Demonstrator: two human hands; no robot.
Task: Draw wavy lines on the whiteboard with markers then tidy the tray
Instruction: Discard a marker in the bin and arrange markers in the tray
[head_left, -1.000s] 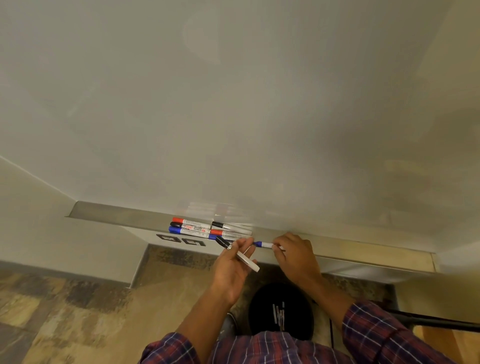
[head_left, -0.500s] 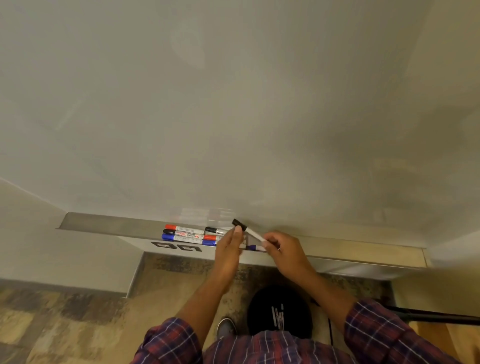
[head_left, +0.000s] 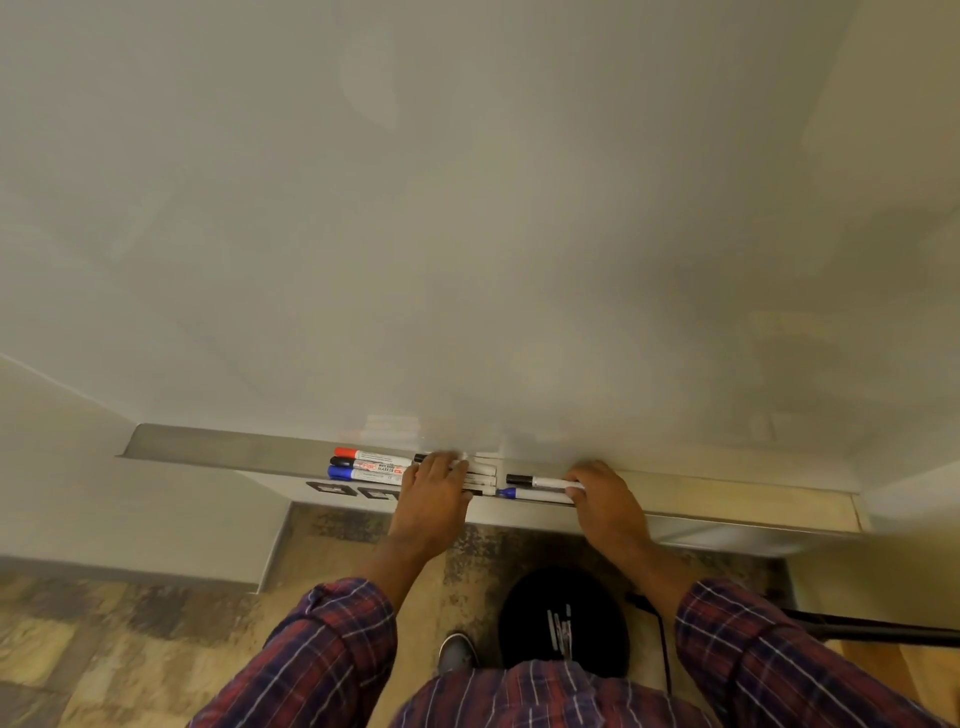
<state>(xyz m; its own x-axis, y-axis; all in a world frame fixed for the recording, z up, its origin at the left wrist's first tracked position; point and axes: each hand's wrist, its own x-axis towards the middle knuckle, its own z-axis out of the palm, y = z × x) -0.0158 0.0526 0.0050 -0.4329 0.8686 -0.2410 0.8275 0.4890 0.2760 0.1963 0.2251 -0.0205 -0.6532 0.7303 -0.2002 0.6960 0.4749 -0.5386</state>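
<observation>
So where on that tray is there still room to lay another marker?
The tray is bare from its left end up to the red-capped marker, and again right of the right hand to the far end. Between the left hand and the right, it is crowded.

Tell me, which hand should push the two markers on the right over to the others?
The right hand, probably. Its fingers already rest on the black-capped marker and blue-capped marker on the tray. The left hand sits over the bigger group.
</observation>
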